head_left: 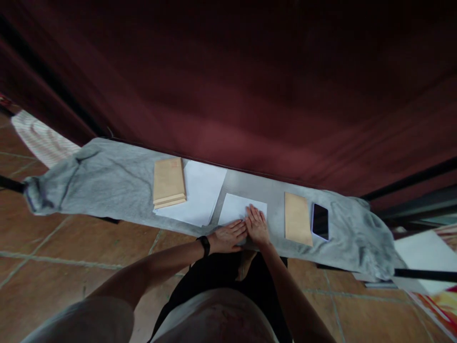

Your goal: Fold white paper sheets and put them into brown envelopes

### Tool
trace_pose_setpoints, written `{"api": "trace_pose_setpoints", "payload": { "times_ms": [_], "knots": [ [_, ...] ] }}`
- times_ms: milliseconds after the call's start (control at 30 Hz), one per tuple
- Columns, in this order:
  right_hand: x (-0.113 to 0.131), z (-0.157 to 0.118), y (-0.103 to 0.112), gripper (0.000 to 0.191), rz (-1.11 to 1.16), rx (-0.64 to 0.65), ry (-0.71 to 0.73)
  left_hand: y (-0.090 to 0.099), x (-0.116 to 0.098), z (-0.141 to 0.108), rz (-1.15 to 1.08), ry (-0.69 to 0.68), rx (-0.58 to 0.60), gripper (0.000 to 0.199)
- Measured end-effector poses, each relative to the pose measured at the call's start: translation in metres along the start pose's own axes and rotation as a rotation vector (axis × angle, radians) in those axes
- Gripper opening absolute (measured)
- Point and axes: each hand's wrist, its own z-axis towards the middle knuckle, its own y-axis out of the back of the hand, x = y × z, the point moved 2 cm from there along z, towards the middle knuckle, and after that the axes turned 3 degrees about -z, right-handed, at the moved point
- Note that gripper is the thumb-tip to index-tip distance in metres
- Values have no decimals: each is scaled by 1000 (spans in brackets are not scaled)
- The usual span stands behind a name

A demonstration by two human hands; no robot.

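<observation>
A white sheet of paper [233, 206], smaller than the sheets to its left, lies on the grey cloth [117, 186]. My left hand [228, 236] rests flat on its lower edge, fingers pointing right and stretched out. Beside it, touching at the fingertips, my right hand [256, 225] is laid flat on the sheet's right part with its fingers pointing away from me. Neither hand grips anything. To the left are larger white sheets [203, 190], partly under a stack of brown envelopes [168, 178]. A single brown envelope [297, 219] lies to the right.
A phone [320, 221] with a dark screen lies right of the single envelope. Behind the cloth-covered surface hangs a dark red curtain [228, 109]. Dark bars [424, 274] stick out at the sides. Papers [426, 257] are at the far right, above the tiled floor [114, 245].
</observation>
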Motion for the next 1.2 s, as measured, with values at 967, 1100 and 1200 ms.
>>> {"api": "trace_pose_setpoints", "payload": {
  "times_ms": [967,1100,1200],
  "knots": [
    [-16,-60,6,53,-51,-198,-218,4,-3,-44,71,534,-172,52],
    [-9,-57,7,55,-10,-237,-248,6,-4,-25,49,536,-227,53],
    [7,-45,6,55,37,-230,-222,5,-4,-3,8,521,-249,55]
  ]
}}
